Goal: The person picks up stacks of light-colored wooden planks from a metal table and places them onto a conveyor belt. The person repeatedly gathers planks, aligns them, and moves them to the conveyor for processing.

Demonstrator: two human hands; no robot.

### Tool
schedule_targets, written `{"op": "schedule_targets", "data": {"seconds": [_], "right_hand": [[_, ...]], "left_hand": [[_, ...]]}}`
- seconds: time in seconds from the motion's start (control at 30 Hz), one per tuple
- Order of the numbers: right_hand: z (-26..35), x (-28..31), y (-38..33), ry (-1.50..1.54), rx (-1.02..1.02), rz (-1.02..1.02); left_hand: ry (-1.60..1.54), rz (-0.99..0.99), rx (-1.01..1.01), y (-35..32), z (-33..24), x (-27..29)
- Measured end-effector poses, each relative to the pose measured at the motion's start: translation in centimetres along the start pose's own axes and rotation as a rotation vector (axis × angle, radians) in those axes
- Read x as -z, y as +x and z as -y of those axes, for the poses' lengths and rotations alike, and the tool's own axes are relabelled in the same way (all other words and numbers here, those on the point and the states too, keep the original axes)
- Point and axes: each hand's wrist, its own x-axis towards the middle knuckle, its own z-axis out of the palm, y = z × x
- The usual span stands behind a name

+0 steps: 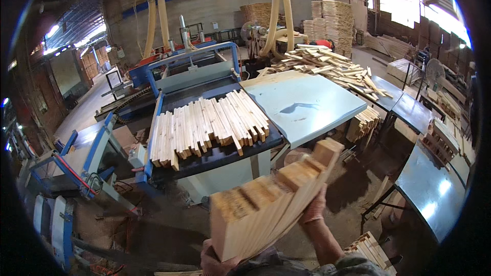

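Note:
A bundle of pale wooden slats (271, 199) is held up close to me, its cut ends facing the camera and fanned toward the upper right. My left hand (214, 261) supports the bundle's lower left end from beneath. My right hand (314, 208), in a pinkish glove, presses against the right side of the stack. Beyond the bundle, a row of similar slats (207, 125) lies side by side on the dark bed of a blue machine (153, 138).
A light blue table (307, 102) stands right of the machine, with a loose heap of wood pieces (332, 66) behind it. Dark metal tables (434, 184) line the right side. Stacked slats (371, 248) sit on the floor at lower right. Dust hoses (279, 10) hang overhead.

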Motion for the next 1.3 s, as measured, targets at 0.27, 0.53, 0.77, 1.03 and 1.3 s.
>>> {"op": "schedule_targets", "data": {"seconds": [0.27, 0.53, 0.77, 1.03, 1.3], "right_hand": [[12.5, 5.5, 12.6, -0.188, 0.527, -0.014], [22.9, -4.8, 22.9, -0.464, 0.775, -0.172], [31.2, -11.1, 36.5, -0.913, 0.823, -0.285], [32.9, -14.6, 58.8, -1.613, 0.799, -0.378], [27.1, -11.7, 76.1, -1.894, 0.249, -0.316]], "left_hand": [[-0.505, 0.301, -0.102, 20.3, 3.2, -11.4], [-0.248, 0.395, -0.162, 41.4, 3.3, -21.9], [-0.439, 0.417, 0.34, 56.0, 1.7, -31.5], [-0.719, 0.283, 0.532, 67.0, 4.2, -38.9], [-0.666, 0.1, 0.727, 74.5, 11.7, -44.7]]}}
